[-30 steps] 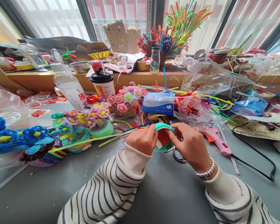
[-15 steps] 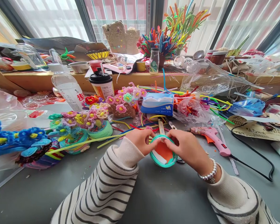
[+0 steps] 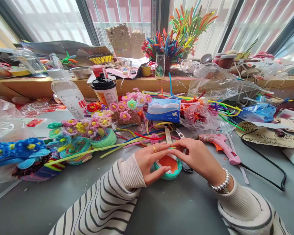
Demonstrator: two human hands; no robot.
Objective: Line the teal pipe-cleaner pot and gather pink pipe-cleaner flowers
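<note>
A small turquoise bowl (image 3: 171, 176), its wall apparently wound from pipe cleaner, sits on the grey table in front of me. Inside it show an orange base (image 3: 167, 162) and a white strip. My left hand (image 3: 150, 163) lies over the bowl's left side, fingers stretched out and thumb apart. On the far right rim, my right hand (image 3: 197, 156) has thumb and fingers pinched together; the fingertips of both hands meet there and partly hide the rim. Scissors (image 3: 187, 165) lie partly under my right hand.
A pink glue gun (image 3: 221, 145) with a black cord lies to the right. Pipe-cleaner flower pots (image 3: 104, 138) stand at the left. Behind are a blue tissue pack (image 3: 163, 112), loose pipe cleaners, a lidded cup (image 3: 104, 93) and a tilted bottle (image 3: 70, 98).
The bowl has lowered and tipped back flatter toward the table. My left hand has let go of the rim and spread its fingers over the bowl; my right hand stays at the rim.
</note>
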